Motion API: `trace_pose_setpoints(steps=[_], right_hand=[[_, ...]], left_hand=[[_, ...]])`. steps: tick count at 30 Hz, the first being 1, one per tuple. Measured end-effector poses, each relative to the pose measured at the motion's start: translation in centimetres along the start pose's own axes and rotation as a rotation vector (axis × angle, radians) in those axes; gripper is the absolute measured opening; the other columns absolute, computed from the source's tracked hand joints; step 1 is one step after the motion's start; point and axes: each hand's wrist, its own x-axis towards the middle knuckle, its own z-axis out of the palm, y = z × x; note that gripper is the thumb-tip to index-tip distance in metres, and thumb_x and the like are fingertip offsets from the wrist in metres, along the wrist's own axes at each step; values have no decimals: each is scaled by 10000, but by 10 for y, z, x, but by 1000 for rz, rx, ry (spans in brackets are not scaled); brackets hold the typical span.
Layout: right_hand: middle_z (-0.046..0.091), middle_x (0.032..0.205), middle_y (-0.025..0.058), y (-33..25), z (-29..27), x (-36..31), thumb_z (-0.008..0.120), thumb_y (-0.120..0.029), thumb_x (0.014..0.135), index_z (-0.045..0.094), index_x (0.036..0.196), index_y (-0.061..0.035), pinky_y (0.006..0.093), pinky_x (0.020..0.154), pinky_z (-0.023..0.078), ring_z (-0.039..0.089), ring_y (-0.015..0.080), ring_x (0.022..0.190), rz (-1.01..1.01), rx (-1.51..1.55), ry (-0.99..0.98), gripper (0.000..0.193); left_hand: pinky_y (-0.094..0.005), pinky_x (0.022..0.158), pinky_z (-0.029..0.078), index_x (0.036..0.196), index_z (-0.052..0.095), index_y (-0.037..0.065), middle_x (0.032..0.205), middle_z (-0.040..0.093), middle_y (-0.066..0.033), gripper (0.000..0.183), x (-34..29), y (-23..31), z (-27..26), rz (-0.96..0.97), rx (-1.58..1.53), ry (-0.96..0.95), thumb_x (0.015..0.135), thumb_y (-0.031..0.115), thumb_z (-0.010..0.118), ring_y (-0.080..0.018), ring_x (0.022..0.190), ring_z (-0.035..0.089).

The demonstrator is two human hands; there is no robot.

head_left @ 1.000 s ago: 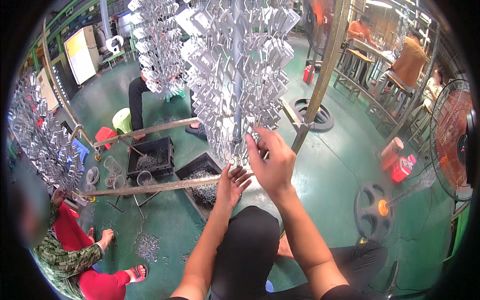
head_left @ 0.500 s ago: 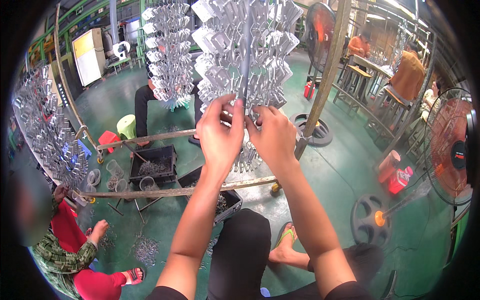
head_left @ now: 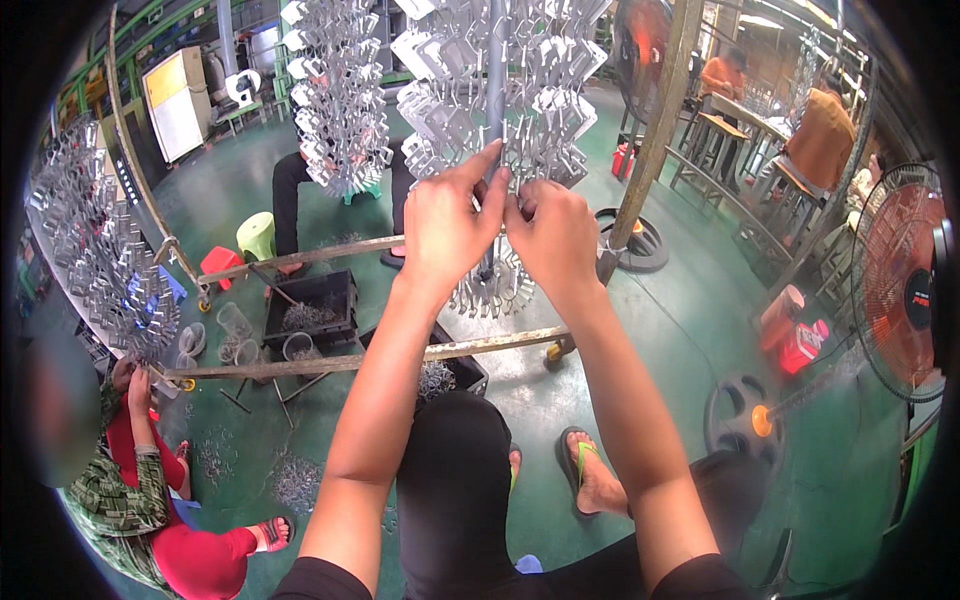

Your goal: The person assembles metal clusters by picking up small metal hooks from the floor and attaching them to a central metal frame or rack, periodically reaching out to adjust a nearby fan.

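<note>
In front of me hangs a tall cluster of small silver metal brackets (head_left: pixel 440 62), hooked in tiers around a grey vertical pole (head_left: pixel 496 85). My left hand (head_left: pixel 450 225) is raised at the lower part of this cluster, its index finger stretched up by the pole and its thumb bent toward it. Close beside it, my right hand (head_left: pixel 553 235) has thumb and fingertips pinched together. Whatever lies between the fingertips is too small and hidden to make out. Below and behind my hands, the bottom ring of brackets (head_left: pixel 497 292) shows.
A wooden frame bar (head_left: pixel 500 345) crosses below my forearms. Black crates (head_left: pixel 310 310) with small metal pieces stand on the floor. At left, a co-worker's hands (head_left: pixel 138 382) meet at another bracket cluster (head_left: pixel 110 270). Fans (head_left: pixel 905 285) stand at right.
My left index finger has straightened upward and my right fingers have drawn together in a pinch. The co-worker at left has raised a hand from near the knee to the hanging cluster.
</note>
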Motion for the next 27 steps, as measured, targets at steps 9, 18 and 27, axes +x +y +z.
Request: trace_pose_setpoints(steps=[9, 18, 27], right_hand=[[740, 783, 119, 0, -4, -3, 734, -256, 853, 773, 916, -40, 414, 681, 546, 719, 328, 725, 84, -7, -1, 228], [733, 848, 150, -1, -7, -9, 705, -249, 853, 760, 916, -21, 458, 732, 549, 711, 367, 785, 80, 46, -33, 243], [703, 741, 185, 1, -7, -2, 685, -230, 837, 749, 836, -11, 459, 689, 538, 692, 393, 725, 47, 138, -14, 229]], left_hand=[[-282, 496, 447, 1178, 748, 45, 602, 627, -71, 290, -4, -7, 0, -19, -173, 31, 919, 172, 726, -88, 473, 550], [-420, 521, 523, 955, 780, 52, 627, 683, -127, 260, 6, 6, 15, 51, 295, 155, 905, 302, 730, -338, 546, 672], [-462, 541, 544, 804, 755, 72, 567, 641, -164, 236, 22, 4, 8, 131, 406, 162, 864, 299, 728, -390, 555, 667]])
